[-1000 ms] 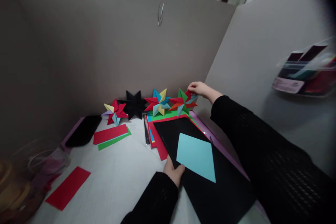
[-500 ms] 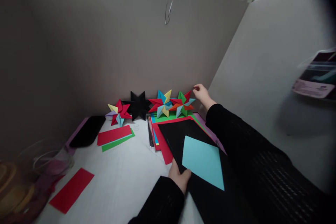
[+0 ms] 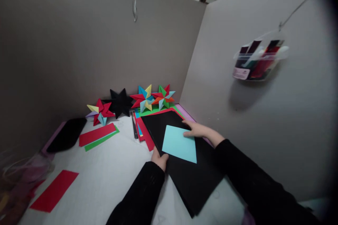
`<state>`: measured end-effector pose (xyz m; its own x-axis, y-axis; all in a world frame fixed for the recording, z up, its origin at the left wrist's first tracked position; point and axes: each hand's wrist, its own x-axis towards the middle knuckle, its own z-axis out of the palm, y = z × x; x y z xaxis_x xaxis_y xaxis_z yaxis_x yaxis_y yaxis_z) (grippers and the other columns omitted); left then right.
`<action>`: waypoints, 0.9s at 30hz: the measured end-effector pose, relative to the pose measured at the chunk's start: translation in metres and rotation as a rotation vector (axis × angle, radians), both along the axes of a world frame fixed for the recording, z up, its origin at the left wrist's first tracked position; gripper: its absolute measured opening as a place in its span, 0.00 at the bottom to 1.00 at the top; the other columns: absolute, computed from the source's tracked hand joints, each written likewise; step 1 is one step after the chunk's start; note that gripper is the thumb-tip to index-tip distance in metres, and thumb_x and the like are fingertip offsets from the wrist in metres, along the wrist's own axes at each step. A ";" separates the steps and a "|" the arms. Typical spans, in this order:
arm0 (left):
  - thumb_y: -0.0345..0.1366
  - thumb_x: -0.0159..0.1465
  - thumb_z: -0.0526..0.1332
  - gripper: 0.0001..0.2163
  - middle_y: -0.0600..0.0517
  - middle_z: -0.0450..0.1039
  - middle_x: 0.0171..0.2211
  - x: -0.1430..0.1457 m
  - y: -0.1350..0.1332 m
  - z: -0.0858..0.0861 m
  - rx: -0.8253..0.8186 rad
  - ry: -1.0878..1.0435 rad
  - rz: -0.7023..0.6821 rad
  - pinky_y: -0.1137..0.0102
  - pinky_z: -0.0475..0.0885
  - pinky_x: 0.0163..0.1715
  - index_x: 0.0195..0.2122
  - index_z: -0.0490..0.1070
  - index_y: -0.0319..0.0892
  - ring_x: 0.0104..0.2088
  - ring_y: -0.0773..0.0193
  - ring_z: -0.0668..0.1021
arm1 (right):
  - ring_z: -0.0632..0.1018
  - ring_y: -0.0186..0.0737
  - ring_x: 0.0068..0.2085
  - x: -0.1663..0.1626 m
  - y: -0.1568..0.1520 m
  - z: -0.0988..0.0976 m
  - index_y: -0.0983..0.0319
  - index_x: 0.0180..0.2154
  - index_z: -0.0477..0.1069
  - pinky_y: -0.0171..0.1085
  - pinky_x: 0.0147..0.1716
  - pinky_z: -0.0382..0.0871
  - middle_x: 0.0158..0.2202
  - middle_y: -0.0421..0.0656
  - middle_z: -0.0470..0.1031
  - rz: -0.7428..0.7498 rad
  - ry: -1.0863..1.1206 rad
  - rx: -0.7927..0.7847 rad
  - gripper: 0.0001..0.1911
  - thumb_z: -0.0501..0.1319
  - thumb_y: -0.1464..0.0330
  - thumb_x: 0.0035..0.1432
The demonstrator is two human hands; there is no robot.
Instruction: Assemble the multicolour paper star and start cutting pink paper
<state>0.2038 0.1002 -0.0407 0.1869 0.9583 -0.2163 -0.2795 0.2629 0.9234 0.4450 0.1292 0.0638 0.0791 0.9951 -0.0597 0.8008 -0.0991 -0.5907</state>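
A light blue paper square point(image 3: 179, 144) lies on a large black sheet point(image 3: 192, 172). My right hand point(image 3: 198, 130) rests on the blue square's far right corner, fingers stretched flat. My left hand point(image 3: 160, 158) grips the left edge of the black sheet, thumb on top, beside the blue square. Several folded paper stars stand along the back wall: a red and purple one point(image 3: 99, 111), a black one point(image 3: 120, 102), a red, blue and yellow one point(image 3: 144, 98) and a green, red and orange one point(image 3: 163, 96).
Stacked coloured sheets point(image 3: 144, 126) lie under the black sheet. Red and green strips point(image 3: 97, 135) and a red strip point(image 3: 54, 190) lie on the white table. A black pouch point(image 3: 67, 135) sits at the left. A clear holder point(image 3: 257, 59) with paper hangs on the right partition.
My right hand left the rightmost star at the back wall and came down onto the blue square. The view has swung to the right.
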 end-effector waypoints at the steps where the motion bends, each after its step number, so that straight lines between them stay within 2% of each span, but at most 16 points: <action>1: 0.25 0.47 0.63 0.26 0.48 0.77 0.35 0.001 -0.002 -0.002 -0.010 -0.027 0.013 0.62 0.73 0.40 0.49 0.66 0.40 0.38 0.54 0.78 | 0.72 0.53 0.51 -0.007 -0.014 -0.007 0.62 0.51 0.69 0.45 0.50 0.64 0.52 0.52 0.71 -0.009 -0.005 -0.022 0.39 0.73 0.66 0.33; 3: 0.28 0.49 0.64 0.25 0.47 0.77 0.35 0.003 -0.005 -0.006 -0.051 -0.073 0.037 0.62 0.74 0.39 0.50 0.64 0.38 0.37 0.54 0.79 | 0.73 0.52 0.48 -0.021 -0.035 -0.018 0.65 0.55 0.65 0.46 0.48 0.65 0.51 0.54 0.71 -0.025 0.002 -0.052 0.42 0.71 0.65 0.36; 6: 0.28 0.48 0.67 0.26 0.46 0.77 0.36 0.000 -0.010 -0.011 -0.071 -0.046 0.065 0.61 0.74 0.39 0.49 0.63 0.38 0.37 0.54 0.79 | 0.76 0.45 0.41 -0.035 -0.056 -0.026 0.61 0.53 0.68 0.41 0.43 0.68 0.44 0.48 0.74 -0.003 0.056 -0.079 0.35 0.69 0.62 0.41; 8: 0.24 0.46 0.67 0.27 0.47 0.77 0.34 -0.006 -0.012 -0.010 -0.082 -0.011 0.081 0.61 0.74 0.39 0.48 0.64 0.37 0.35 0.54 0.79 | 0.76 0.44 0.41 -0.033 -0.065 -0.026 0.59 0.51 0.69 0.41 0.44 0.68 0.42 0.45 0.75 -0.021 0.095 -0.065 0.30 0.68 0.62 0.44; 13: 0.21 0.47 0.64 0.27 0.48 0.77 0.30 -0.024 -0.008 0.006 -0.131 0.006 0.110 0.59 0.75 0.38 0.50 0.66 0.36 0.31 0.54 0.80 | 0.71 0.54 0.53 -0.002 -0.078 -0.017 0.64 0.57 0.61 0.52 0.53 0.62 0.51 0.55 0.70 -0.274 0.181 -0.002 0.31 0.61 0.61 0.53; 15: 0.22 0.47 0.64 0.27 0.48 0.78 0.29 -0.027 -0.004 0.015 -0.137 -0.014 0.116 0.58 0.75 0.38 0.51 0.67 0.37 0.32 0.52 0.81 | 0.75 0.54 0.49 0.007 -0.088 -0.012 0.63 0.55 0.62 0.51 0.50 0.66 0.47 0.54 0.73 -0.298 0.254 -0.034 0.28 0.58 0.58 0.56; 17: 0.24 0.47 0.64 0.29 0.46 0.79 0.31 -0.029 -0.002 0.023 -0.122 -0.084 0.098 0.57 0.75 0.39 0.53 0.66 0.36 0.34 0.51 0.81 | 0.78 0.50 0.45 0.009 -0.103 -0.006 0.61 0.53 0.65 0.47 0.45 0.72 0.43 0.51 0.76 -0.252 0.380 -0.063 0.24 0.54 0.55 0.59; 20: 0.29 0.45 0.67 0.32 0.43 0.79 0.36 -0.029 -0.001 0.029 -0.118 -0.219 0.010 0.56 0.74 0.41 0.54 0.65 0.34 0.36 0.48 0.81 | 0.80 0.48 0.42 0.004 -0.127 -0.005 0.59 0.52 0.64 0.45 0.44 0.73 0.44 0.49 0.77 -0.183 0.762 -0.085 0.24 0.57 0.55 0.57; 22: 0.30 0.42 0.68 0.34 0.41 0.79 0.34 -0.030 -0.003 0.030 -0.144 -0.243 -0.094 0.56 0.74 0.40 0.53 0.66 0.32 0.36 0.47 0.80 | 0.80 0.48 0.41 0.001 -0.142 -0.011 0.56 0.52 0.64 0.46 0.43 0.74 0.44 0.47 0.77 -0.194 0.905 -0.125 0.26 0.63 0.57 0.53; 25: 0.26 0.38 0.66 0.35 0.43 0.79 0.31 -0.032 -0.009 0.031 -0.147 -0.186 -0.235 0.57 0.73 0.35 0.52 0.67 0.32 0.33 0.47 0.80 | 0.80 0.51 0.41 0.001 -0.157 -0.027 0.56 0.48 0.66 0.48 0.42 0.74 0.42 0.46 0.78 -0.229 0.886 -0.157 0.28 0.68 0.57 0.46; 27: 0.25 0.39 0.65 0.35 0.46 0.79 0.30 -0.033 -0.014 0.036 -0.091 -0.122 -0.244 0.61 0.73 0.31 0.53 0.66 0.35 0.30 0.51 0.79 | 0.80 0.52 0.40 0.001 -0.164 -0.036 0.56 0.46 0.68 0.49 0.42 0.74 0.41 0.46 0.78 -0.257 0.874 -0.140 0.27 0.69 0.57 0.44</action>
<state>0.1711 0.0865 -0.0047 0.4395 0.8593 -0.2614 -0.3054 0.4167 0.8562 0.4465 -0.0344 0.0278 0.1668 0.9323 -0.3210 0.0193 -0.3285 -0.9443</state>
